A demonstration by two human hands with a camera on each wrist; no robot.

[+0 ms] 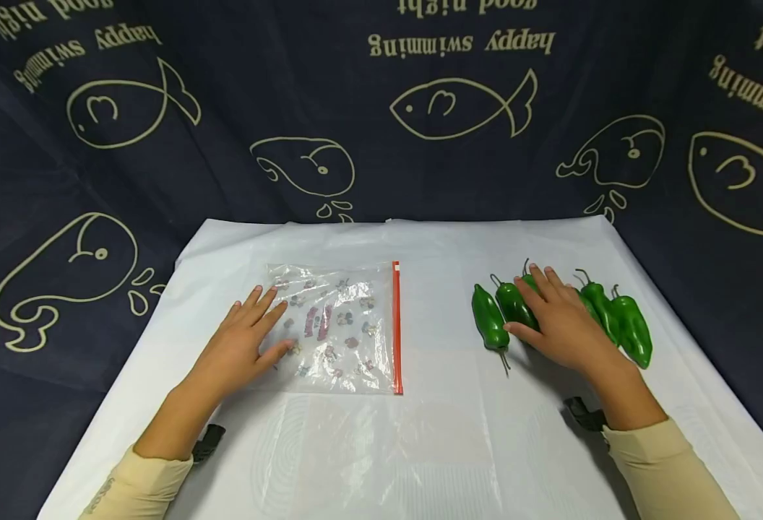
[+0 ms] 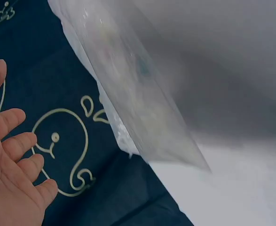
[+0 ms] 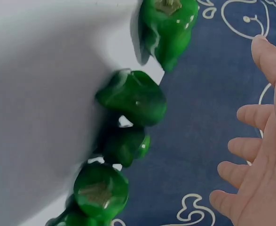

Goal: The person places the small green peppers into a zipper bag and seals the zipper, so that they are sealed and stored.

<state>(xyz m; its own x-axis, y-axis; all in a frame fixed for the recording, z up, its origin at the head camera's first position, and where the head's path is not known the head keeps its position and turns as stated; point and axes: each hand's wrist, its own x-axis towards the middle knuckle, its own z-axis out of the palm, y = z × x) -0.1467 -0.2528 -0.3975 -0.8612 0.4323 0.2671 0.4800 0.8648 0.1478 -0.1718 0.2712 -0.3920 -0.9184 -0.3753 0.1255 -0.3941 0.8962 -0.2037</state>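
A clear zip bag (image 1: 349, 361) with small printed pictures and a red zip strip (image 1: 397, 332) lies flat on the left half of the table. My left hand (image 1: 241, 343), fingers spread, overlaps the bag's left edge in the head view; its palm shows empty in the left wrist view. Several green peppers (image 1: 489, 319) stand in a loose row to the right. Over the middle of that row is my right hand (image 1: 560, 321), its fingers extended and partly covering some peppers. The right wrist view shows peppers (image 3: 135, 96) beside the empty palm.
A white cloth (image 1: 433, 433) covers the table. Behind and at the sides hangs a dark blue curtain (image 1: 368, 188) with fish and whale drawings. Dark wrist straps (image 1: 207, 442) show below both hands.
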